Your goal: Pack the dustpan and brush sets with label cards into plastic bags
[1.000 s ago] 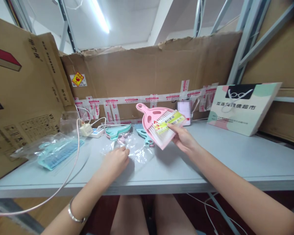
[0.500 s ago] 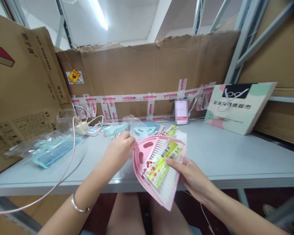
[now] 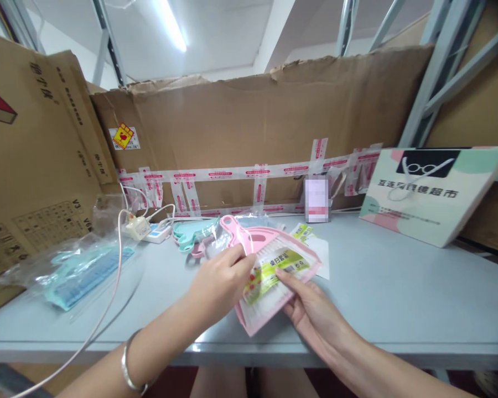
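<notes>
A pink dustpan (image 3: 313,260) with a white-bristled brush (image 3: 259,312) nested in it is tilted above the table's front part. A yellow-green label card (image 3: 292,264) lies over the bristles. My right hand (image 3: 311,309) grips the lower right edge, thumb on the card and fingers underneath. My left hand (image 3: 222,279) is closed in a pinch in front of the dustpan's left side, below the pink handle (image 3: 229,225). A thin pale strand curves near its fingertips; what the fingers hold is hidden.
Teal dustpan pieces (image 3: 191,232) and clear plastic lie behind my hands. A bagged blue brush set (image 3: 89,276) is at left, near a white cable (image 3: 117,276) and power strip (image 3: 157,233). Label cards (image 3: 321,251), a phone (image 3: 317,199) and a printed box (image 3: 419,204) stand or lie at right.
The dustpan has risen and turned, its handle now pointing up and away. My left hand has moved from the handle end down and right, in front of the dustpan. The view has shifted slightly.
</notes>
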Demonstrator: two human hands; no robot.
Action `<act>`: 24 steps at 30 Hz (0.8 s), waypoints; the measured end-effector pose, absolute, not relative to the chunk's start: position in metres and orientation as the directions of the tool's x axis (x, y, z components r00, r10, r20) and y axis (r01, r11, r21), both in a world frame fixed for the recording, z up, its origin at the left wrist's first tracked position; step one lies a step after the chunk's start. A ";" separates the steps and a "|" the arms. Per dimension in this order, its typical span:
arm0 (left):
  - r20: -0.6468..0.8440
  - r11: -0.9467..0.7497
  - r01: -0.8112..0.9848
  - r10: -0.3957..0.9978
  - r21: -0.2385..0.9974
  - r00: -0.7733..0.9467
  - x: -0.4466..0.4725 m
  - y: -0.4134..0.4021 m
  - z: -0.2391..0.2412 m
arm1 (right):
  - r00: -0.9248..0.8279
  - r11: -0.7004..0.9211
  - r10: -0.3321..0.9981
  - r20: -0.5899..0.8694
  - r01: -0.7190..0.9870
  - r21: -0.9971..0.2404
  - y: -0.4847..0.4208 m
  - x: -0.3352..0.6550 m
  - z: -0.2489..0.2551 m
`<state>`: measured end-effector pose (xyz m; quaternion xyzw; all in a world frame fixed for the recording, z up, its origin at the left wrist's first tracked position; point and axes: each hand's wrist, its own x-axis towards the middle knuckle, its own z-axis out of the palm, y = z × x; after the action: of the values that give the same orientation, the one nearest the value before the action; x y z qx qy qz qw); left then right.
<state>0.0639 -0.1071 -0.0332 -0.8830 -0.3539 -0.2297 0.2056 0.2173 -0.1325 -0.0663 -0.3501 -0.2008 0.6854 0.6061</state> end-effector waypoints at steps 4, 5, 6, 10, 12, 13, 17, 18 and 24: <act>0.579 -0.694 0.690 0.482 -0.207 0.658 0.067 -0.094 -0.032 | 0.034 -0.152 0.967 -0.254 -0.722 -0.675 -0.114 0.219 -0.069; 0.571 -0.700 0.679 0.470 -0.223 0.673 0.069 -0.088 -0.031 | 0.028 -0.161 0.965 -0.262 -0.724 -0.671 -0.110 0.219 -0.071; 0.564 -0.706 0.668 0.461 -0.235 0.685 0.072 -0.082 -0.031 | 0.022 -0.172 0.962 -0.272 -0.725 -0.667 -0.105 0.218 -0.073; 0.530 -0.759 0.616 0.440 -0.212 0.725 0.082 -0.064 -0.036 | 0.034 -0.178 0.952 -0.303 -0.746 -0.642 -0.087 0.215 -0.078; 0.517 -0.815 0.548 0.393 -0.186 0.761 0.082 -0.062 -0.043 | 0.039 -0.163 0.955 -0.294 -0.758 -0.631 -0.080 0.217 -0.077; 0.527 -0.839 0.519 0.371 -0.162 0.765 0.080 -0.062 -0.045 | 0.034 -0.158 0.959 -0.281 -0.760 -0.630 -0.076 0.218 -0.075; 0.709 -0.702 0.642 0.620 0.309 0.336 0.066 -0.059 -0.047 | 0.007 -0.174 0.962 -0.272 -0.752 -0.636 -0.063 0.226 -0.065; 0.673 -0.587 0.622 0.729 0.518 0.126 0.063 -0.057 -0.046 | 0.006 -0.181 0.959 -0.283 -0.754 -0.632 -0.060 0.228 -0.063; -0.094 0.105 -0.084 0.988 0.991 0.126 0.076 -0.044 -0.055 | -0.048 -0.224 0.953 -0.299 -0.776 -0.590 -0.051 0.229 -0.065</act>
<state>0.0761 -0.0439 -0.0553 -0.4809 -0.4696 -0.4652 -0.5760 0.2290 -0.0508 -0.0647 -0.3261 -0.1357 0.7111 0.6079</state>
